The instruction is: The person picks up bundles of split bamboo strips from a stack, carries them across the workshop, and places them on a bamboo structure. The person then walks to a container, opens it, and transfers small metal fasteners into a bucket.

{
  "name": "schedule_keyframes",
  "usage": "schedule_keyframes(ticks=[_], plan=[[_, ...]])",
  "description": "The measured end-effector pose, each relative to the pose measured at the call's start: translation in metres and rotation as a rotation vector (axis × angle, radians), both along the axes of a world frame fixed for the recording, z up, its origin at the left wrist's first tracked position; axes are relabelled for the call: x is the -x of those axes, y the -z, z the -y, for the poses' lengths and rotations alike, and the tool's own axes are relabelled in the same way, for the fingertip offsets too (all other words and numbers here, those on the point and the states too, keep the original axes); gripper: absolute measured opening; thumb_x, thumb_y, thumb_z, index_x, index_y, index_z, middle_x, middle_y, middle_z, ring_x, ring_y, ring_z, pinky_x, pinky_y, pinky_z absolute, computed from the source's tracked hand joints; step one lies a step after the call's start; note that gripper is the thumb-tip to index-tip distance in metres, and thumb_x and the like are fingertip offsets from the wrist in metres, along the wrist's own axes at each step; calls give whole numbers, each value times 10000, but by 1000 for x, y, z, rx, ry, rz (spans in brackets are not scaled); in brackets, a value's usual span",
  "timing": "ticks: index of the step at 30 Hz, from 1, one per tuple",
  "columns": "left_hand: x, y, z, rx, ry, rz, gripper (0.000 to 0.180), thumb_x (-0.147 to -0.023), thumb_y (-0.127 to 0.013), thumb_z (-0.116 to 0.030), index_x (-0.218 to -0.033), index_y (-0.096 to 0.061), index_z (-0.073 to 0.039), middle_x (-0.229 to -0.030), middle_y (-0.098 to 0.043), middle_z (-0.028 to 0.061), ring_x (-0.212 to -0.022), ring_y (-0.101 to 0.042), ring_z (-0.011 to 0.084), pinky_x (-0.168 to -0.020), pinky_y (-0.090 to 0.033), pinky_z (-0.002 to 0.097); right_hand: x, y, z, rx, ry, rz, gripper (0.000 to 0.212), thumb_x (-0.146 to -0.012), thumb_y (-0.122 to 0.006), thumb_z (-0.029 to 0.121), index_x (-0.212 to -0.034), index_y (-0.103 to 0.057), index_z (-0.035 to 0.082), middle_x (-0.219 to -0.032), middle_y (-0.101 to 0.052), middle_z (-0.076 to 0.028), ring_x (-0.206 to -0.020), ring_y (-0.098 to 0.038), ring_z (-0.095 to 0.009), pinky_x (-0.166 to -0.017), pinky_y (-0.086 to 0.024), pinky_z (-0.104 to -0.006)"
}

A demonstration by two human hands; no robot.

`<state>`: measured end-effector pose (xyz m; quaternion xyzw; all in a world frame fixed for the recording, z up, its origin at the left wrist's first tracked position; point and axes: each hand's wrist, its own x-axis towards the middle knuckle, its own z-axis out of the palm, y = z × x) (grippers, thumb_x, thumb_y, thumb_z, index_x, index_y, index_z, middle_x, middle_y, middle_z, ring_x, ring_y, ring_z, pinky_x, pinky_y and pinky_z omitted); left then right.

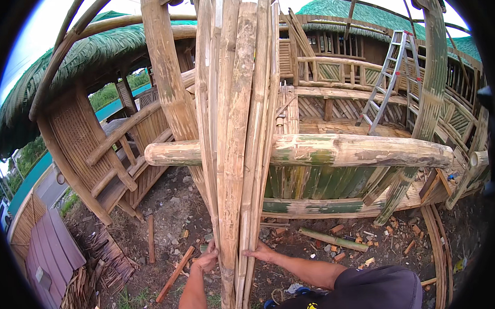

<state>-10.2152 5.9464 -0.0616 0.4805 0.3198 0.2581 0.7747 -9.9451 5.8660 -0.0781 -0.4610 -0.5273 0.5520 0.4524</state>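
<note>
A bundle of long split bamboo slats [236, 117] stands nearly upright in front of me. Its upper part lies against a thick horizontal bamboo pole [362, 150] and passes in front of it. With my left hand [207, 258], closed, I grip the bundle's left edge near its lower end. My right hand [260, 252] is closed on the right edge at about the same height, its thumb along the outer slat. The slats are tan and weathered, fanning slightly apart toward the top. Part of the fingers of both hands is hidden behind the slats.
A bamboo hut frame with a post [431, 72] and a low green bamboo wall [314, 182] stands ahead. Inside it is an aluminium stepladder [389, 81]. Thatched huts stand behind. Wood scraps, a green bamboo piece [333, 239] and brick bits litter the ground.
</note>
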Motion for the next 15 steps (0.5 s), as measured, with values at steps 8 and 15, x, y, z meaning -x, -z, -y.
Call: schedule_keyframes(ticks=[8,15], plan=[[-89,-79,43,-975,-677,-389,515,-1057,-423,-349,-1340,-515,71,-1229,-572,268,-1168,-541,417,-1019,-404,462,-48,-83,-24,-273,163,-229,1101,-805,-749,625,-1540,-204,13,-1498,-389,-151,-1390,-359,-262,-1150,-318,-403],[-91,-110,78,-1044,-452,-426,413,-1012,-500,-249,-1304,-573,34,-1087,-614,272,-1018,-590,458,-908,-468,479,-55,-80,-7,-197,225,-476,1110,-764,-729,695,-1506,-282,1,-1480,-425,-122,-1365,-413,-253,-1116,-379,-425]])
